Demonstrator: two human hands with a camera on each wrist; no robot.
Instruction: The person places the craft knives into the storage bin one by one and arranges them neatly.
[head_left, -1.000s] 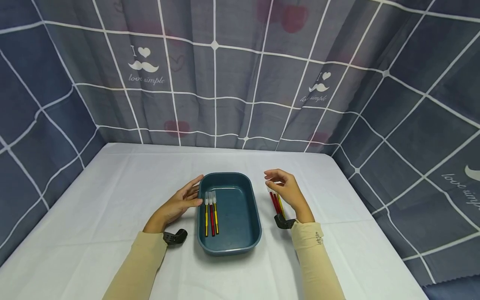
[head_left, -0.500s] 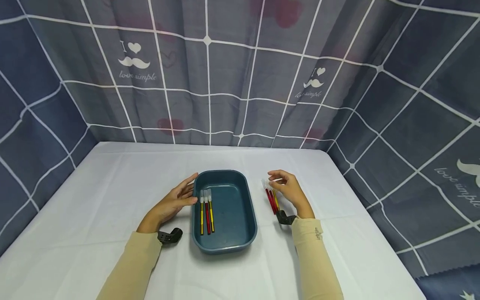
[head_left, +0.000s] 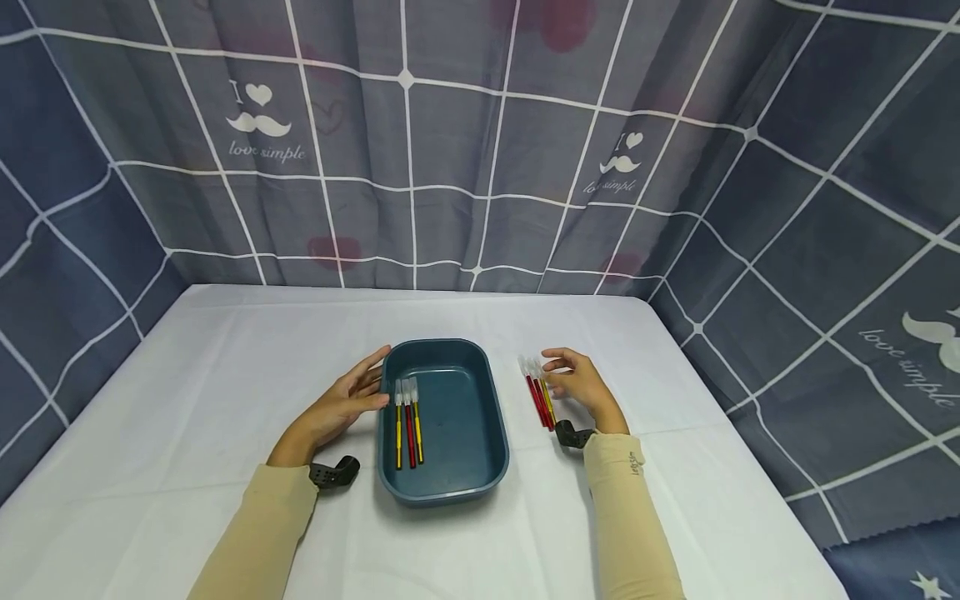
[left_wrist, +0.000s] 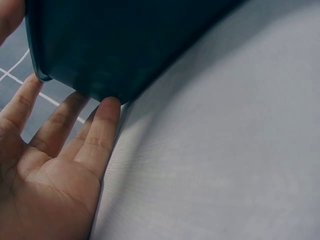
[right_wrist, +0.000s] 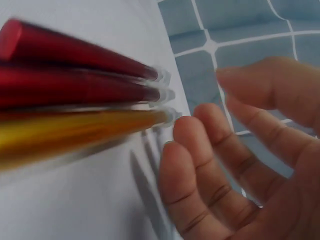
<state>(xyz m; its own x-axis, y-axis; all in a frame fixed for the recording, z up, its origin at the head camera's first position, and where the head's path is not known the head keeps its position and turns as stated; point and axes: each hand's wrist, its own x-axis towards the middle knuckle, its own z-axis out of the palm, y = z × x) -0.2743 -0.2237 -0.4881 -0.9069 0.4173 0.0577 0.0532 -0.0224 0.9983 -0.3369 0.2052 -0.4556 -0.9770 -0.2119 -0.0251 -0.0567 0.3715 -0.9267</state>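
Note:
A dark teal tray [head_left: 467,442] stands on the white table. Along its left side inside lie three slim pen-like sticks [head_left: 410,429], yellow and red with clear capped ends. My left hand [head_left: 333,410] touches the tray's left wall, fingers stretched out; in the left wrist view its fingertips [left_wrist: 107,107] meet the teal wall. Right of the tray a small group of similar sticks [head_left: 537,400] lies on the cloth. Beside their capped ends is my right hand [head_left: 583,387], fingers loosely bent with nothing held. The right wrist view has two red sticks [right_wrist: 75,87] and a yellow stick [right_wrist: 75,136].
White cloth covers the table [head_left: 300,333]. Grey-blue gridded curtains [head_left: 450,167] hang behind it and on both sides. A black wrist camera [head_left: 335,472] sits on the left wrist and another black camera [head_left: 573,435] on the right.
The head view has shifted slightly, so the scene slides left. My right hand has moved rightward from over the sticks, uncovering their capped ends. The left hand remains at the tray.

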